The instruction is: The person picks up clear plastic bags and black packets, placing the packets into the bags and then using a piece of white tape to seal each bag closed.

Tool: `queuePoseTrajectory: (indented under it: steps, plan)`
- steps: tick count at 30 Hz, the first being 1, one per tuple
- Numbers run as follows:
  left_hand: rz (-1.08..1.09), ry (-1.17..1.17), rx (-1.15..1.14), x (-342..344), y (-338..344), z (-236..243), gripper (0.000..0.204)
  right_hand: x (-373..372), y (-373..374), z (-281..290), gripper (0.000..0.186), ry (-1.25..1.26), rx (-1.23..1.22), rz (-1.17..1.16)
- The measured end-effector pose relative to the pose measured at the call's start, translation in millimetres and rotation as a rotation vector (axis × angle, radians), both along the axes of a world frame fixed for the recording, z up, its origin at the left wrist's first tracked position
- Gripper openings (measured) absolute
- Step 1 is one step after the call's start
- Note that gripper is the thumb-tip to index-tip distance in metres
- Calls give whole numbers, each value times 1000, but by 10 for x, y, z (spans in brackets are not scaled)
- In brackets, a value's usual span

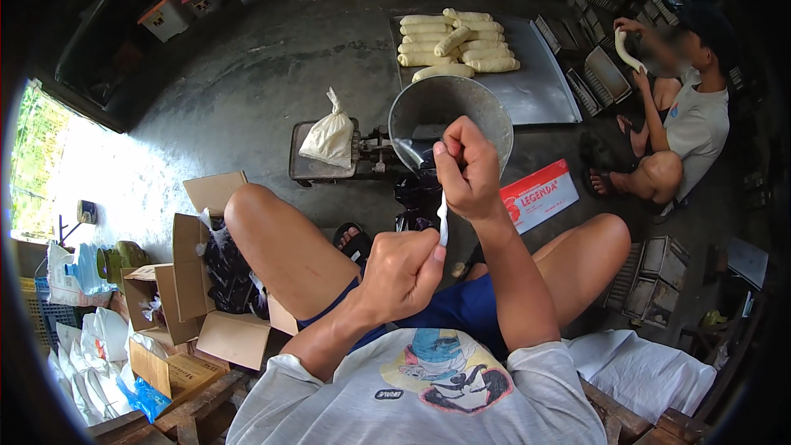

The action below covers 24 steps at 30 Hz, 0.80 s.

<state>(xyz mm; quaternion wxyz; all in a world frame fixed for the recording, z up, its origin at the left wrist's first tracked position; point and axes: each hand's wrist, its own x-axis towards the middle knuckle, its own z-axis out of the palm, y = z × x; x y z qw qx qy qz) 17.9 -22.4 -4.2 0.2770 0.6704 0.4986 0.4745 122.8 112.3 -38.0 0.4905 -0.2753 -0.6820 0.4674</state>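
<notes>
My left hand (404, 276) is closed in a fist on one end of a thin, twisted whitish plastic strip (444, 222). Higher up and further out, my right hand (470, 166) is closed around the strip's other end, above the grey metal bucket (503, 107). Some clear, shiny plastic shows beside my right fingers, and I cannot tell whether it is part of the strip. Left of the bucket, a knotted clear bag of white powder (329, 138) rests on the pan of a scale (311, 166), apart from both hands.
Dough rolls (453, 39) lie piled on a metal sheet (540, 74). A co-worker (696, 128) squats at right, holding a dough roll (628, 51) near several metal tins (606, 74). A red-and-white carton (540, 196) lies near my right knee. Opened cardboard boxes (235, 338) stand at my left.
</notes>
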Motion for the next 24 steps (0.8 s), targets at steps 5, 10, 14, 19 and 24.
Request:
queuePoseTrajectory:
  steps: [5, 10, 14, 19, 24]
  plan:
    - [-67, 55, 147, -194, -58, -95, 12, 124, 30, -72, 17, -19, -488, 517]
    - [-23, -98, -399, -296, 15, -358, 93, -4, -210, 24, 25, 448, -985, 771]
    - [103, -725, -567, -219, 4, -583, 42, 59, -252, -63, 55, -176, -272, 269]
    - [206, -871, -348, -418, -107, -682, 58, 145, -498, -191, 41, -274, -662, 585]
    - [493, -771, -360, -839, -483, -321, 46, 129, -642, 40, 41, -88, -645, 630]
